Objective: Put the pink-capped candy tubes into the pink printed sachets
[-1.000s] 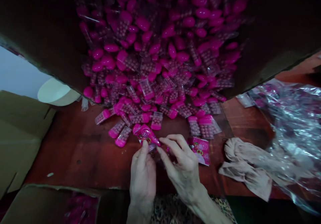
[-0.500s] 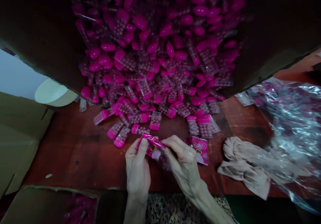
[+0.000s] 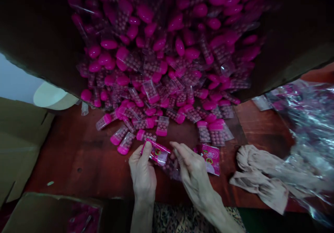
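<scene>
My left hand (image 3: pixel 143 172) is closed on a small, shiny pink printed label (image 3: pixel 159 153), its thumb pressed over the upper left corner. At the label's right edge is my right hand (image 3: pixel 191 167), fingers bent and slightly apart from it, with no held thing visible. Beneath and between the hands lie dark pink balls in clear plastic (image 3: pixel 171 168), partly hidden. More flat pink printed labels (image 3: pixel 211 160) lie just right of my right hand. Beyond the hands, small clear containers of pink balls with bright pink caps (image 3: pixel 126 143) are scattered on the red-brown table (image 3: pixel 86 149).
A large tipped carton (image 3: pixel 294 48) spills a heap of capped containers (image 3: pixel 153 65) onto the table. To the right are a crumpled beige cloth (image 3: pixel 261 170) and clear plastic wrap (image 3: pixel 313 139). A pale bowl (image 3: pixel 53 97) stands left; an open box (image 3: pixel 39 212) sits lower left.
The label now lies flatter and more spread, its printed face showing. My right fingers have moved off its right edge. The view has shifted slightly.
</scene>
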{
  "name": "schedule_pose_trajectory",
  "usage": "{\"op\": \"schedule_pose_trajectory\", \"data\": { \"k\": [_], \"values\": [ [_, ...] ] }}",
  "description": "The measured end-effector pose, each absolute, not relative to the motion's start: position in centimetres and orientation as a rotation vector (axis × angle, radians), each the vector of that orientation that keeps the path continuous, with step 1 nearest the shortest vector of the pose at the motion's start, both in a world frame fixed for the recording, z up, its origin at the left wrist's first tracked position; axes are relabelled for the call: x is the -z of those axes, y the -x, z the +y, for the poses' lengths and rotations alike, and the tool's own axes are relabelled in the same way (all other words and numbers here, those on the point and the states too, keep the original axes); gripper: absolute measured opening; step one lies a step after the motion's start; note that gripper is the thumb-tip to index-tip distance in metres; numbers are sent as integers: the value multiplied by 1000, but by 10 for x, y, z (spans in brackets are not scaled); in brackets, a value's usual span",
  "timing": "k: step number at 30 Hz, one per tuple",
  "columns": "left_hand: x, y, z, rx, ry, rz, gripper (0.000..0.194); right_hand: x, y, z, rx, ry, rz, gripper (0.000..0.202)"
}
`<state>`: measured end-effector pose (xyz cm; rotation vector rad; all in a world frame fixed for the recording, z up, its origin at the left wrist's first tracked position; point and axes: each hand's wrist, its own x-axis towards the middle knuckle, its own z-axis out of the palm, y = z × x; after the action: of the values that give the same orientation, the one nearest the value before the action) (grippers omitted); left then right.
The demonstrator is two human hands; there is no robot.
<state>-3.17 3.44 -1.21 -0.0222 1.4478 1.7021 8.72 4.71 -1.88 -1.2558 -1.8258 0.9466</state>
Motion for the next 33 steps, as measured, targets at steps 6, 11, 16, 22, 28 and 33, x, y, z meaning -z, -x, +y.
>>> {"op": "schedule_pose_trajectory", "data": {
  "k": [6, 11, 16, 22, 28, 33],
  "values": [
    [12, 36, 37, -1717, 51, 1459, 22, 10, -77, 48, -971, 1236, -1786, 22],
    [10, 34, 37, -1703, 148, 1393, 25, 8, -69, 40, -1051, 1209, -1664, 14],
    [6, 30, 38, -1720, 198, 1371, 25, 7, -66, 32, -1059, 1236, -1576, 5],
    [3, 28, 35, -1679, 188, 1403, 24, 9, -61, 28, -1112, 1206, -1609, 20],
    [7, 27, 33, -1709, 153, 1380, 25, 9, -62, 32, -1052, 1108, -1607, 12],
    [9, 25, 32, -1688, 160, 1351, 27, 8, -63, 34, -986, 1084, -1647, 14]
  ]
}}
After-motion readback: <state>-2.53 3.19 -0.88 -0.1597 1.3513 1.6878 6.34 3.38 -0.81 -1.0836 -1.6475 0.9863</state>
